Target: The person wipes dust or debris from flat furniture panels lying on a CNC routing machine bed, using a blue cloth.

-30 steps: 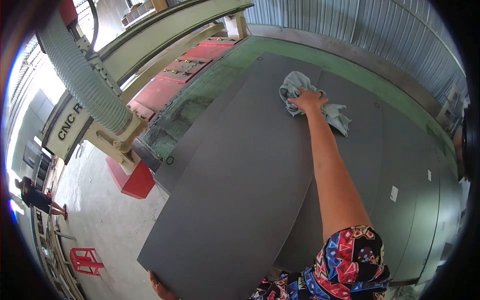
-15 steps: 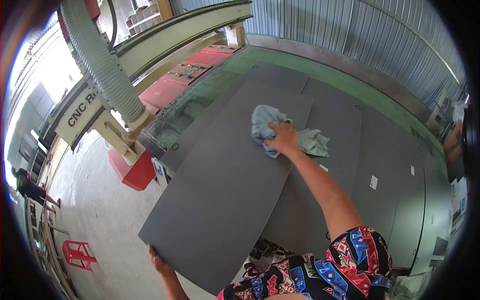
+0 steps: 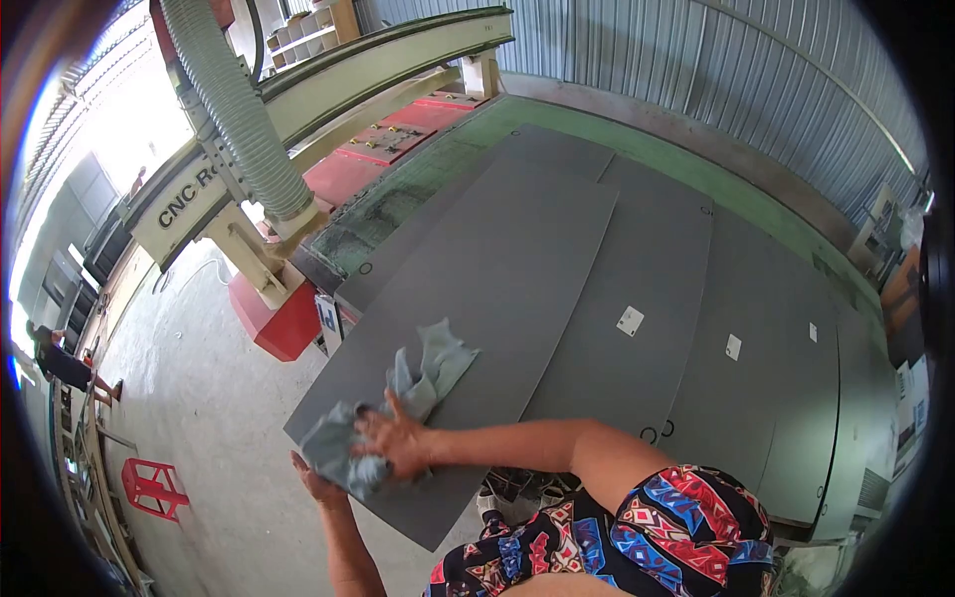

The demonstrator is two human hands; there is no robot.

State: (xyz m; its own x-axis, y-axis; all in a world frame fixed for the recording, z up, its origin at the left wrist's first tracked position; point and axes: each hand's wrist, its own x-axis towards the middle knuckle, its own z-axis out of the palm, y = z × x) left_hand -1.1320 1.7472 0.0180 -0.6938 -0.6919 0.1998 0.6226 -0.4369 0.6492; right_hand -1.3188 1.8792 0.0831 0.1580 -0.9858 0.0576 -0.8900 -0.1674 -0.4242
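Observation:
A long dark grey panel point(image 3: 487, 269) lies slanted on top of other grey panels, its near end jutting out past them. On its near left corner my right hand point(image 3: 393, 440) presses a crumpled grey-blue cloth point(image 3: 438, 370), slightly blurred, with the thumb up and a loose end trailing away along the surface. My left hand point(image 3: 318, 486) grips the panel's near edge by that same corner, close to the cloth; some of its fingers are hidden under the panel.
More grey panels point(image 3: 637, 269) with white labels and small rings lie to the right. A CNC machine gantry point(image 3: 378, 70) with a ribbed hose point(image 3: 239, 119) and red base point(image 3: 279, 316) stands at left. A red stool point(image 3: 154, 488) and another person point(image 3: 62, 360) are farther left.
My right hand has swept the cloth from the panel's far middle down to the near left corner. My left hand stays at the edge. A label on the panel beside it is now uncovered.

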